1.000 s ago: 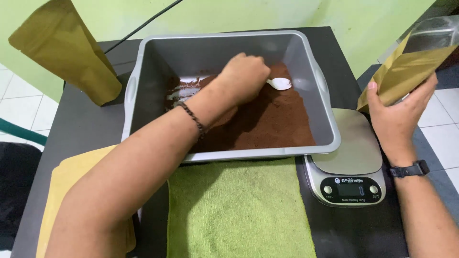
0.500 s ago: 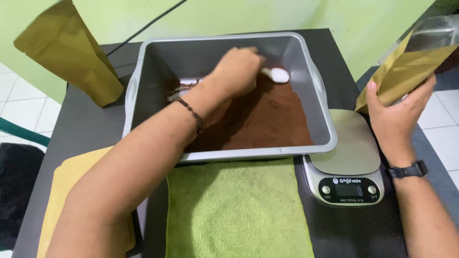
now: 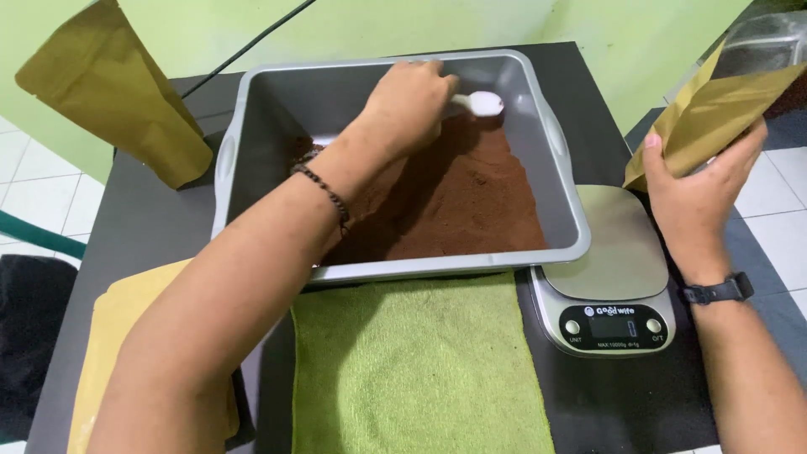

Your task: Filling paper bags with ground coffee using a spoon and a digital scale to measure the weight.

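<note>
My left hand [image 3: 408,105] reaches into a grey plastic tub [image 3: 555,210] and grips a white scoop [image 3: 481,103] at the far edge of the brown powder [image 3: 458,197] heaped inside. My right hand [image 3: 693,189] holds an open gold paper pouch [image 3: 714,109] tilted in the air, just right of the tub and above a small digital kitchen scale [image 3: 609,282]. The scale's steel platform is bare.
A green towel [image 3: 416,366] lies in front of the tub on the dark table [image 3: 160,227]. Another gold pouch [image 3: 109,88] stands at the back left. Flat tan pouches [image 3: 109,336] lie at the front left. A black cable [image 3: 244,50] runs behind the tub.
My left hand has pushed the white scoop farther back and to the right through the powder. My right hand keeps the pouch beside the tub, nearly still.
</note>
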